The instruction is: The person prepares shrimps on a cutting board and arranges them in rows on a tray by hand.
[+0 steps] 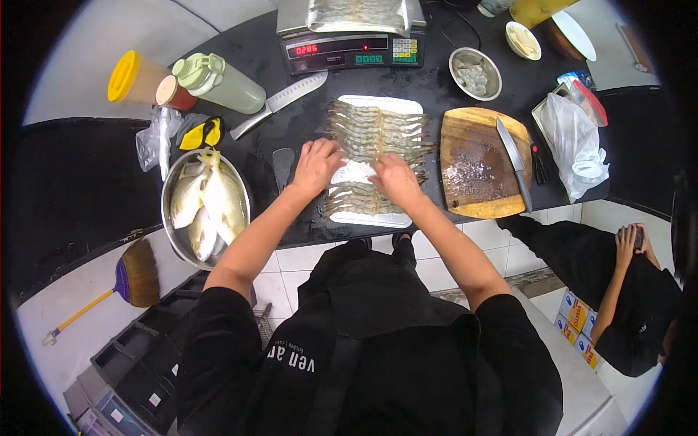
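Note:
Rows of raw shrimp (378,131) lie side by side on a white tray (356,171), in an upper and a lower group with a bare white strip between them. My left hand (318,166) is at the left end of the upper group, fingers curled and closed on shrimp there. Across from it, my right hand (396,179) bends over the right side, its fingers closed at the lowest shrimp of that group. The fingertips of both hands are partly hidden. More shrimp (363,198) lie on the tray's near end, below my hands.
A scale (352,51) stands behind the tray. To the left are a knife (280,104), a green bottle (222,83) and a bowl of fish (207,203). A cutting board (476,163) with a knife (515,163) lies right, near a shrimp bowl (475,74). Another person (618,291) is at right.

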Demonstrator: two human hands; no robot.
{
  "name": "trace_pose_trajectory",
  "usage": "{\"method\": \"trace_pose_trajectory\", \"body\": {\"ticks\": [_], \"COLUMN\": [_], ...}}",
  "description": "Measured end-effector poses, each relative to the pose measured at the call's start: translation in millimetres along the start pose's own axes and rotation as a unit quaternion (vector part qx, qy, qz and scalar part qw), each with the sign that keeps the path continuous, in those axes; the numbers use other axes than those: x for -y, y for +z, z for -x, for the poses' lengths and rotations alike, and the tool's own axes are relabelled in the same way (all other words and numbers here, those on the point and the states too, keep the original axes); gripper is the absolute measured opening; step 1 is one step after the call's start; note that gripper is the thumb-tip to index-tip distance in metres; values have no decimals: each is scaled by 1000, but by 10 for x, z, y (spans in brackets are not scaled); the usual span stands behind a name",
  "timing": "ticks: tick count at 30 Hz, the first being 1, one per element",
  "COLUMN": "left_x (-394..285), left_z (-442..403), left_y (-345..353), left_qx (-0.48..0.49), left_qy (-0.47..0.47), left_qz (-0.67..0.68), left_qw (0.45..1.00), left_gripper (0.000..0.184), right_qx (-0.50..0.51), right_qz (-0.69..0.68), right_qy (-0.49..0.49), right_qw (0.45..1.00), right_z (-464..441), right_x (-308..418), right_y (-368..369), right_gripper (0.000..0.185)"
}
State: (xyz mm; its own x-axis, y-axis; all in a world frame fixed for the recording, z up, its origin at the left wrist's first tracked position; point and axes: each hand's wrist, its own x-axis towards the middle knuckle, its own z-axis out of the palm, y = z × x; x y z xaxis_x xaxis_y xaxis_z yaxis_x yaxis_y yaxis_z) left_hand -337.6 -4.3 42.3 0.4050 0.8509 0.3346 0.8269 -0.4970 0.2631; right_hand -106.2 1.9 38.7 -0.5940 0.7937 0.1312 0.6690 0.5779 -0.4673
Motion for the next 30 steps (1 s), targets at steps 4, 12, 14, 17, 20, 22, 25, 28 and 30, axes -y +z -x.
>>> {"method": "trace_pose_trajectory", "body": {"ticks": [4, 12, 14, 17, 20, 22, 25, 28, 30], "left_x": [-91, -243, -255, -220, -118, -93, -39, -19, -37], "left_z": [243, 190, 180, 174, 106, 37, -26, -60, -77], "left_y": [-50, -24, -21, 17, 30, 24, 57, 89, 54], "left_qx": [146, 214, 232, 221, 189, 179, 160, 152, 151], "left_qy": [-2, 9, 28, 16, 10, 0, -14, -39, -61], "left_qz": [39, -44, -87, -76, -79, -88, -96, -81, -68], "left_qw": [989, 976, 969, 972, 979, 980, 982, 984, 984], "left_gripper": [14, 9, 9, 13, 15, 15, 13, 11, 12], "right_qx": [84, 88, 85, 69, 6, -18, -17, 17, -3], "right_qz": [-6, 57, 52, 47, 54, 47, 49, 64, 52], "right_qy": [-13, -31, -32, -9, -19, -8, -3, 8, 2], "right_qw": [996, 994, 994, 997, 998, 999, 999, 998, 999], "right_z": [150, 118, 99, 75, 14, -48, -117, -145, -114], "right_x": [33, 100, 107, 57, -30, -73, -86, -73, -52], "right_y": [70, 263, 281, 285, 296, 277, 260, 222, 138], "right_gripper": [16, 11, 11, 11, 7, 7, 7, 12, 12]}}
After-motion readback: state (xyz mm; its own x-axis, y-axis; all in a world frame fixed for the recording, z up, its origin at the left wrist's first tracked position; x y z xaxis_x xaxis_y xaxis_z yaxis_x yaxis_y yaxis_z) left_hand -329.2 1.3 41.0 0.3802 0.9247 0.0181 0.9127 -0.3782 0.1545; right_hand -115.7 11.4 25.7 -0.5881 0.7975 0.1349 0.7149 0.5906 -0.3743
